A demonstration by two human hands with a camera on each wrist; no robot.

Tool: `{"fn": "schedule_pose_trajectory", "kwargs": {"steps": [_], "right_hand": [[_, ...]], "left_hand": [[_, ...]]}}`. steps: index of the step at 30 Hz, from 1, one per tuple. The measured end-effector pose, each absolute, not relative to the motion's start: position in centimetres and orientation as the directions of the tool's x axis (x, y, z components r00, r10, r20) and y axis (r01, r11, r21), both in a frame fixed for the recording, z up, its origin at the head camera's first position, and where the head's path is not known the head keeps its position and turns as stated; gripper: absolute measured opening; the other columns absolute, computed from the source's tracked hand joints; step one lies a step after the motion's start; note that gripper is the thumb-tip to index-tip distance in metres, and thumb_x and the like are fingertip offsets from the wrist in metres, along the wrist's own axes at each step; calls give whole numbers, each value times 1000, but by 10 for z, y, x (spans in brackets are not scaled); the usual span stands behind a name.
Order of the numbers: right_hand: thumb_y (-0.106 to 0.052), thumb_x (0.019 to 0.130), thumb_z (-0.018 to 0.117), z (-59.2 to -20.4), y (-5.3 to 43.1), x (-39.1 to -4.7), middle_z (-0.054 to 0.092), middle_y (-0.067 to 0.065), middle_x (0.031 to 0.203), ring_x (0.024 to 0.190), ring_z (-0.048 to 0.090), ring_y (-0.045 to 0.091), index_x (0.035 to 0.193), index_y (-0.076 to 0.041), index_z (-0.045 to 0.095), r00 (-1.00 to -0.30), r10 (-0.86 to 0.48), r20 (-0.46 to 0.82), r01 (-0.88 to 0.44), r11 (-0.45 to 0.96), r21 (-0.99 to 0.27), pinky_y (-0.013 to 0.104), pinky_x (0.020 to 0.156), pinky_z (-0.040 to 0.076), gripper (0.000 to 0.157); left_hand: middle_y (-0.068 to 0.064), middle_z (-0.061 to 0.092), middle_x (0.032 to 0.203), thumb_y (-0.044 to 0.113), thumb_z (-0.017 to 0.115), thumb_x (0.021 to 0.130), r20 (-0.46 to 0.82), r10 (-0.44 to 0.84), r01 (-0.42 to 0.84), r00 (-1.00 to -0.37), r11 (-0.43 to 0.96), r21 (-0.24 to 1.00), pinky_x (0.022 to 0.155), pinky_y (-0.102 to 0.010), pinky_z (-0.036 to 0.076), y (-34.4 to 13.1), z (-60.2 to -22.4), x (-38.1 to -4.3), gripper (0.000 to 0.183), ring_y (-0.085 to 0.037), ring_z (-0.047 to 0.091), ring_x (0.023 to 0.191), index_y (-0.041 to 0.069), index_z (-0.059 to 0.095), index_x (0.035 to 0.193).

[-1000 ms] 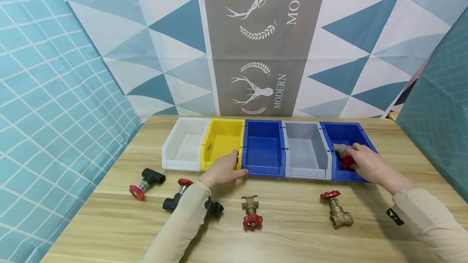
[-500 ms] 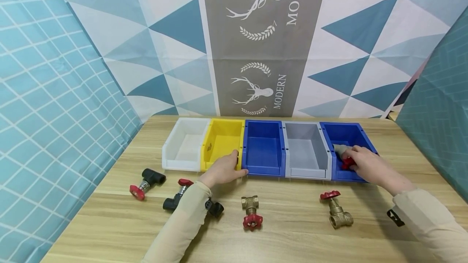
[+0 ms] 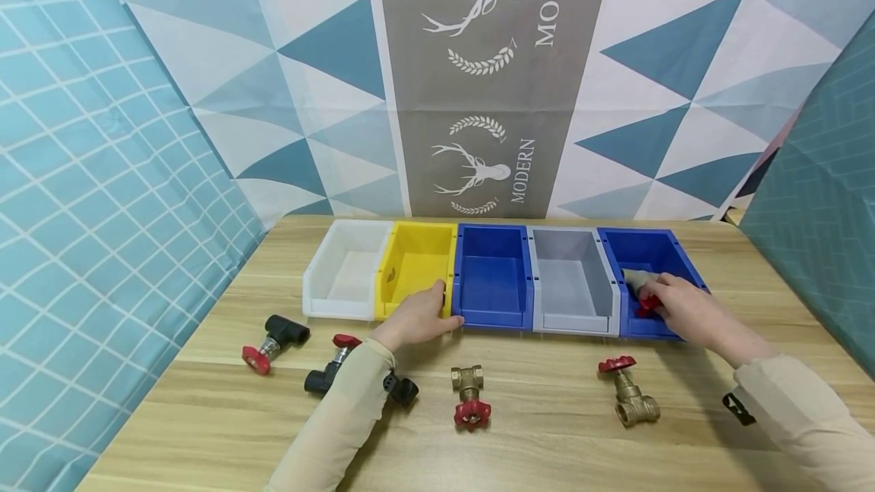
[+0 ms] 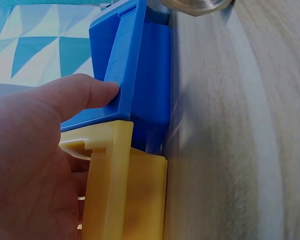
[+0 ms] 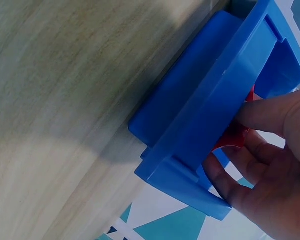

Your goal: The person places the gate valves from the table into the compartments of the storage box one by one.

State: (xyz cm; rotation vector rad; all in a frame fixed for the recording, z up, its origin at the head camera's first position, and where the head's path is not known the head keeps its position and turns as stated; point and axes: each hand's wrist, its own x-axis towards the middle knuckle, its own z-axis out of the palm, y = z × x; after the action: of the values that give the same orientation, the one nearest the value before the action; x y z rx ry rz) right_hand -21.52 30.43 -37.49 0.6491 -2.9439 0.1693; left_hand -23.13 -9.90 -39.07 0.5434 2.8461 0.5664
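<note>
In the head view, my right hand (image 3: 683,306) reaches into the far-right blue bin (image 3: 649,247). It pinches the red handwheel (image 3: 648,304) of a valve whose grey pipe body (image 3: 638,279) lies inside the bin. The right wrist view shows thumb and fingers around the red wheel (image 5: 234,137), partly hidden by the bin's front wall (image 5: 210,117). My left hand (image 3: 418,316) grips the front right corner of the yellow bin (image 3: 418,249), fingers over its wall. Its thumb (image 4: 97,92) presses the front lip of the middle blue bin (image 4: 122,65).
A white bin (image 3: 350,268) and a grey bin (image 3: 570,272) complete the joined row. On the wooden table lie a black valve (image 3: 276,340), another black one (image 3: 324,376) partly under the left sleeve, and two brass valves (image 3: 469,393), with the brass right one (image 3: 632,401) near the right arm.
The right hand and the valve in it have shifted very slightly within the far-right blue bin. The left hand stays in place.
</note>
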Motion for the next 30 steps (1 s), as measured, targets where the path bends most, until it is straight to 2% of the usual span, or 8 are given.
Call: {"fn": "schedule_pose_trajectory", "kwargs": {"steps": [7, 19, 30], "right_hand": [[8, 75, 62, -377, 304, -213, 57, 11, 85, 80, 55, 28, 85, -3, 63, -900, -410, 149, -424, 903, -74, 50, 73, 48, 15], [13, 68, 61, -375, 305, -213, 57, 15, 88, 82, 55, 30, 87, -1, 63, -887, -430, 166, -447, 891, -78, 51, 72, 47, 23], [13, 68, 61, -376, 306, -212, 58, 16, 89, 83, 56, 31, 87, -1, 63, -889, -427, 165, -444, 892, -87, 50, 73, 47, 22]], "left_hand": [[-21, 58, 114, 46, 59, 83, -107, 388, 317, -915, 859, 403, 85, -39, 49, -99, -391, -230, 77, -30, 60, 98, -5, 32, 134], [-24, 55, 119, 45, 58, 84, -97, 389, 324, -916, 861, 393, 88, -40, 48, -99, -390, -231, 80, -32, 59, 102, -6, 28, 136], [-24, 55, 119, 45, 59, 83, -94, 394, 331, -914, 861, 385, 88, -40, 48, -99, -390, -230, 80, -32, 59, 102, -7, 29, 135]]}}
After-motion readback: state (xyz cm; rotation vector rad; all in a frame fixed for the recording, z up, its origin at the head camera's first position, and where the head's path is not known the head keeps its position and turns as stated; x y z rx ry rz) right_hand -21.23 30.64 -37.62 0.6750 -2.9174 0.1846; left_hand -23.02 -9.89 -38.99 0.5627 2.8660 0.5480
